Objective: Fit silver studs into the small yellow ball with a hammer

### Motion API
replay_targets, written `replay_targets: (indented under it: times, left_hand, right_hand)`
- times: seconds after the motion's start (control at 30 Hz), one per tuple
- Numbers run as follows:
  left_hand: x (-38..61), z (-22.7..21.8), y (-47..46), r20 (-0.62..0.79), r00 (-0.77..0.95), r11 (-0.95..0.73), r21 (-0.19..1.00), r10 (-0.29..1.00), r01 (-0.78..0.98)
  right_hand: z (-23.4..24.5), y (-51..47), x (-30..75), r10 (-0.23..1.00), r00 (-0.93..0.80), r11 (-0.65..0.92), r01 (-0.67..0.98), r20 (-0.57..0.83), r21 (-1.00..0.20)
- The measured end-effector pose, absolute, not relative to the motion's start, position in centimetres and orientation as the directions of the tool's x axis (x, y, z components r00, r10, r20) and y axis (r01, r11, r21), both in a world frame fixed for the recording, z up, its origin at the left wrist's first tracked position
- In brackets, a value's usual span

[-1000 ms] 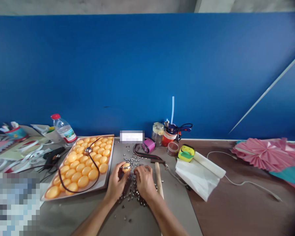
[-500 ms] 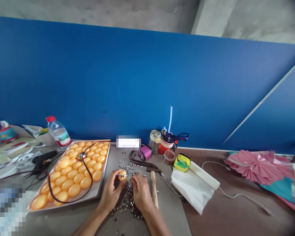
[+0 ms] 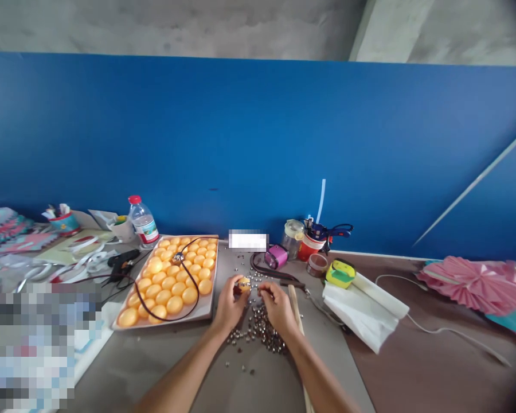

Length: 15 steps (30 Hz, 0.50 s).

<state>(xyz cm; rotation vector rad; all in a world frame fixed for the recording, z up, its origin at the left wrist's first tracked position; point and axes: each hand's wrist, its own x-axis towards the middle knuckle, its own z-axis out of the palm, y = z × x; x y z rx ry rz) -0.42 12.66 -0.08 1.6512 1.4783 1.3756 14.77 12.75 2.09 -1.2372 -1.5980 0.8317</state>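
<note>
My left hand (image 3: 229,307) is closed around a small orange ball (image 3: 243,283), held just above the grey mat. My right hand (image 3: 277,305) rests beside it with its fingers pinched toward the ball, over a heap of small shiny metal beads (image 3: 262,332); what it pinches is too small to name. A white tray (image 3: 206,310) full of several orange balls lies just left of my left hand, with a black cord (image 3: 155,314) looped across it.
A wooden stick (image 3: 296,312) lies right of my right hand. Behind are a purple sharpener (image 3: 276,256), a jar (image 3: 293,237), a red cup (image 3: 308,246) of tools and a yellow tape measure (image 3: 339,273). White paper roll (image 3: 361,307), pink paper fans (image 3: 477,281), water bottle (image 3: 143,220), black glue gun (image 3: 121,260).
The view has swung left and lifted a little. Both hands stay together at the orange ball over the beads; my right fingers have come up closer to the ball.
</note>
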Motion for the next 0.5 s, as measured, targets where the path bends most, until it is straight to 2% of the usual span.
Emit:
replay_targets:
  times: [0.1, 0.2, 0.5]
  left_hand:
    - [-0.3, -0.1, 12.8, 0.358, -0.101, -0.293, 0.871, 0.928, 0.395]
    - [-0.2, 0.0, 12.9, 0.39, -0.091, -0.327, 0.858, 0.916, 0.395]
    - [0.3, 0.1, 13.0, 0.441, 0.063, -0.416, 0.78, 0.895, 0.467]
  right_hand:
    - [2.2, 12.8, 14.9, 0.981, -0.043, 0.194, 0.25, 0.189, -0.949]
    - [1.7, 13.1, 14.7, 0.978, -0.066, 0.205, 0.185, 0.196, -0.961]
    - [1.7, 13.0, 14.4, 0.967, -0.091, 0.253, 0.227, 0.238, -0.94]
